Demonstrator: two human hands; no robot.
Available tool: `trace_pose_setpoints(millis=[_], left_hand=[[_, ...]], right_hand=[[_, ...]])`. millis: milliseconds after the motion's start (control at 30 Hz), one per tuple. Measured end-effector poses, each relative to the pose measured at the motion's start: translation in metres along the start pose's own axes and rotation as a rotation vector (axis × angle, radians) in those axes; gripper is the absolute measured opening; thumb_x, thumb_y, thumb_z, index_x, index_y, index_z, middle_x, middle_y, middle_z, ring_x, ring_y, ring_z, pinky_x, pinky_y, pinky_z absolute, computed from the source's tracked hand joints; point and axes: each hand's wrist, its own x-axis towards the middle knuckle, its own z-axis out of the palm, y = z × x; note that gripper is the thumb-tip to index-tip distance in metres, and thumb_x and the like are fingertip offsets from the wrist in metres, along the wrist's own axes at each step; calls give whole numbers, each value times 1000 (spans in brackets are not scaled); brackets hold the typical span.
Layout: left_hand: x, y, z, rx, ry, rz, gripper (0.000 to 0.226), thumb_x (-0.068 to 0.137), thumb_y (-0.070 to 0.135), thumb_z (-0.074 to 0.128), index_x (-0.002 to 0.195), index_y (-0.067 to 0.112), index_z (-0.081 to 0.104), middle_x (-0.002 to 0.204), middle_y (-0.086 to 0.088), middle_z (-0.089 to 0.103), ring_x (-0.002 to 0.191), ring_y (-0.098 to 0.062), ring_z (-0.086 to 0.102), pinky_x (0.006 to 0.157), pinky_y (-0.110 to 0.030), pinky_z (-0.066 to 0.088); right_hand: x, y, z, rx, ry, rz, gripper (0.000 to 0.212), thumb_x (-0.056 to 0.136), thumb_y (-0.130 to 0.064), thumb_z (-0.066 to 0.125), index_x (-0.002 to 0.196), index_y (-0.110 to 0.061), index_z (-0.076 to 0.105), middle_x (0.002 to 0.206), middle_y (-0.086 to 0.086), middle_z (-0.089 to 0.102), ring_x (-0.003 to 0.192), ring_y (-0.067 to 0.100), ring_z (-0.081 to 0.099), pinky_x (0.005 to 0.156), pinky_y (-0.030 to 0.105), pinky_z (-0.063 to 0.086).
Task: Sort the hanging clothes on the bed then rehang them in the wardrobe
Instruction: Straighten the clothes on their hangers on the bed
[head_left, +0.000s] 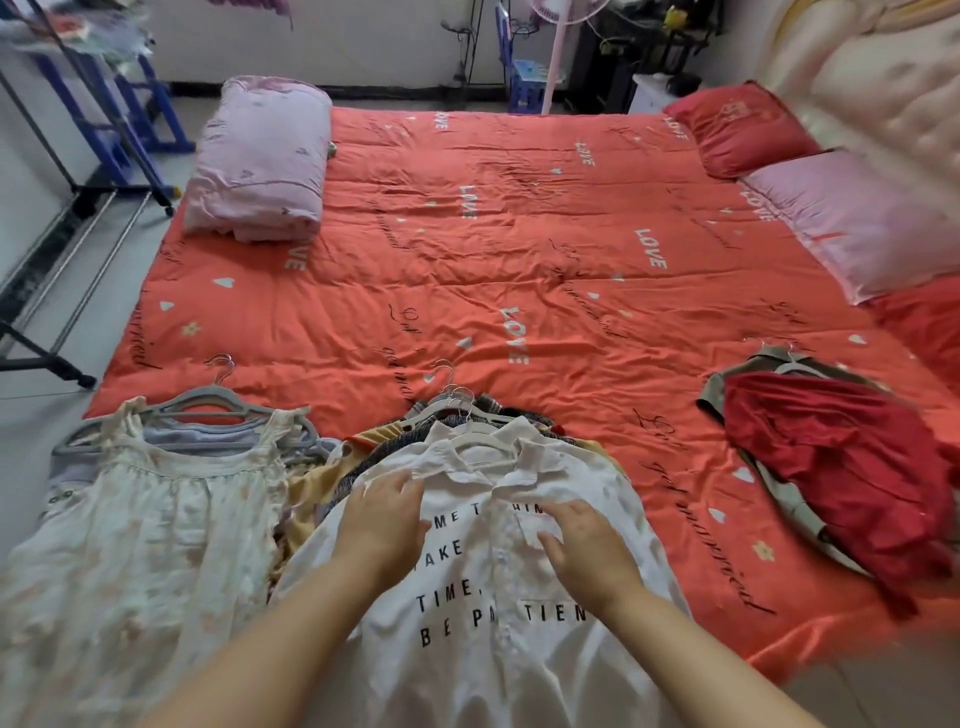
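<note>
Three heaps of clothes on hangers lie along the near edge of the bed (519, 218). The middle heap is topped by a white collared shirt with black lettering (483, 613). My left hand (382, 519) lies flat on that shirt just below the collar. My right hand (587, 545) rests on the shirt's chest pocket, fingers spread and relaxed. To the left lies a cream floral dress (145, 530) on grey hangers. At the right a red garment (841, 467) covers a grey one on a hanger.
A folded pink quilt (260, 161) sits at the bed's far left corner. Red and pink pillows (810, 171) line the headboard side at the right. A clothes rack frame (67, 171) stands on the floor at the left. A fan and a blue stool are behind the bed.
</note>
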Motion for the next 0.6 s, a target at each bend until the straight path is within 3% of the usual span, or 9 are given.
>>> trace_pose_setpoints(millis=[433,600], left_hand=[[98,-15,56,-35,-78,-37,49,96,38,43,138,16,34,137,-2,42,127,-23,38,103,-35,30],[142,-28,98,-85,-89,-70,49,96,38,43,139,18,34,142,-1,37,131,-22,34,105,-34,27]], right_hand=[[117,15,31,-129,-107,-47,40,97,-31,44,135,-18,44,136,4,45,126,23,40,101,34,36],[184,22,65,-205,-129,-88,39,97,-29,44,134,-18,44,138,6,44,128,24,37,102,34,34]])
